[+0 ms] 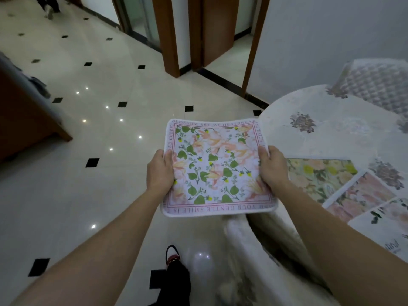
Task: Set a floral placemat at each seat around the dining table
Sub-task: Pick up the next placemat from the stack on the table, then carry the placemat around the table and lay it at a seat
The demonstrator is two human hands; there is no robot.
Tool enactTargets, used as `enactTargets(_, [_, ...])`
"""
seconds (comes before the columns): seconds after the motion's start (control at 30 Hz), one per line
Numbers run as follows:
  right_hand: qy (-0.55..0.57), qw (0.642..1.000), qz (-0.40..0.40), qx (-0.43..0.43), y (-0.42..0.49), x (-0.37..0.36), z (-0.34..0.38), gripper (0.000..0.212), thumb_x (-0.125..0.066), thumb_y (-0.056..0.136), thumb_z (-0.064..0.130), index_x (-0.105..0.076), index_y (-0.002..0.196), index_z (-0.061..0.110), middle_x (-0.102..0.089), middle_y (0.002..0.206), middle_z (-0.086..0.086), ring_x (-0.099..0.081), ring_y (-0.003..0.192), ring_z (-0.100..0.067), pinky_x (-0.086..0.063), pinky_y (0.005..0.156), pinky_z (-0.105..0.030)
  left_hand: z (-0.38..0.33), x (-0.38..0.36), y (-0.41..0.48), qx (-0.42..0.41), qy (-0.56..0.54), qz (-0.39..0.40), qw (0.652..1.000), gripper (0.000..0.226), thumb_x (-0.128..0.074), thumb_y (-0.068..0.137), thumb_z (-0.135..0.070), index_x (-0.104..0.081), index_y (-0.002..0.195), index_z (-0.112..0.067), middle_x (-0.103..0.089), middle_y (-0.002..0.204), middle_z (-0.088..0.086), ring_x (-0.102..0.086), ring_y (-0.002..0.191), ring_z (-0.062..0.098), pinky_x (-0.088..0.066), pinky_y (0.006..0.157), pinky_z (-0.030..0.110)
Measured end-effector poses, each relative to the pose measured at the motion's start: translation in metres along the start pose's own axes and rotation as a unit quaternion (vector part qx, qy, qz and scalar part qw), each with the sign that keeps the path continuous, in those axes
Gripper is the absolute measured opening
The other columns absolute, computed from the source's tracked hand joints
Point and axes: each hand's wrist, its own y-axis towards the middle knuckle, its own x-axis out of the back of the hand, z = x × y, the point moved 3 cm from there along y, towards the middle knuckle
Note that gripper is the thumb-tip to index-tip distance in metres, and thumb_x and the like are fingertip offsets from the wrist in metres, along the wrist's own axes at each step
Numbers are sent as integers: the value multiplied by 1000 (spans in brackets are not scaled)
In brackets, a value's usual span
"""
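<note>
Carrying a floral placemat (217,168) flat over the floor (99,133), just beside the worktop (331,133), gripped on each side by left hand (160,171) and right hand (272,166). Next, likely: step to a bare seat, lay it flat.

Placemat (218,168) betw. left hand (160,171) & right hand (273,167): soft cloth, matt, printed face, fuzzy white edge. Floor (99,129) beyond & below left hand: polished tile, v. glossy, mirrors lights, w/ small black inlays. Table cover (331,133) right of right hand: thin pale sheet, slight sheen; cloth or plastic, can't tell. Mats (318,175) just right of right hand: same matt cloth look. Door frames (167,36) far beyond hands: smooth brown wood, low gloss. Chair back (379,85) far right: quilted fabric.
</note>
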Motion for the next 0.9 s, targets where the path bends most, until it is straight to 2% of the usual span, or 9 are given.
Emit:
enactTargets(0.2, [-16, 999, 0, -35, 55, -82, 53, 36, -39, 103, 37, -61, 104, 8, -67, 97, -9, -61, 87, -27, -45, 72, -34, 23, 28, 114, -17, 6, 23, 1000, 37, -36, 104, -36, -51, 87, -7, -57, 78, 2, -54, 68, 17, -39, 54, 29])
enactTargets(0.33, [-7, 998, -5, -69, 81, -118, 74, 37, -38, 103, 38, -61, 106, 9, -68, 96, -8, -63, 84, -25, -43, 68, -31, 24, 41, 173, -31, 12, 42, 999, 37, -36, 104, -35, -51, 87, -6, -58, 79, 5, -55, 70, 20, -43, 58, 34])
enactTargets(0.43, [-8, 997, -18, -72, 104, -130, 87, 37, -39, 102, 37, -62, 101, 7, -69, 92, -9, -65, 82, -25, -44, 62, -30, 19, 38, 209, -41, 5, 54, 998, 37, -37, 104, -34, -51, 86, -5, -57, 77, 4, -53, 67, 18, -42, 55, 30])
enactTargets(0.5, [-15, 997, -28, -71, 122, -135, 94, 39, -39, 102, 37, -62, 98, 6, -69, 90, -10, -65, 81, -26, -48, 65, -32, 16, 33, 230, -44, -1, 58, 997, 38, -38, 104, -34, -51, 86, -4, -57, 77, 6, -53, 67, 19, -42, 56, 30])
enactTargets(0.6, [-17, 995, -29, -93, 146, -143, 97, 40, -37, 100, 45, -61, 96, 13, -70, 87, -5, -67, 79, -23, -56, 73, -41, 11, 24, 258, -48, -7, 67, 997, 37, -38, 104, -33, -51, 87, -3, -58, 78, 7, -53, 68, 20, -43, 58, 33])
enactTargets(0.73, [-11, 993, -17, -113, 188, -150, 99, 46, -33, 92, 61, -58, 95, 22, -71, 84, 0, -70, 74, -20, -58, 73, -46, -6, 6, 301, -54, -10, 76, 996, 36, -38, 104, -34, -51, 86, -5, -58, 77, 5, -55, 68, 20, -44, 57, 32])
enactTargets(0.83, [13, 994, -33, -107, 229, -149, 111, 37, -38, 101, 46, -58, 99, 15, -72, 86, -4, -70, 75, -19, -59, 71, -43, -27, -13, 339, -60, -13, 75, 995, 37, -38, 104, -35, -52, 87, -5, -59, 77, 3, -56, 68, 19, -46, 59, 32])
enactTargets(0.9, [17, 993, -46, -104, 267, -145, 112, 35, -39, 101, 45, -58, 99, 16, -72, 84, -3, -71, 73, -19, -59, 70, -43, -44, -34, 369, -63, -19, 83, 994, 37, -38, 104, -36, -53, 89, -4, -61, 80, 5, -58, 72, 21, -49, 64, 36])
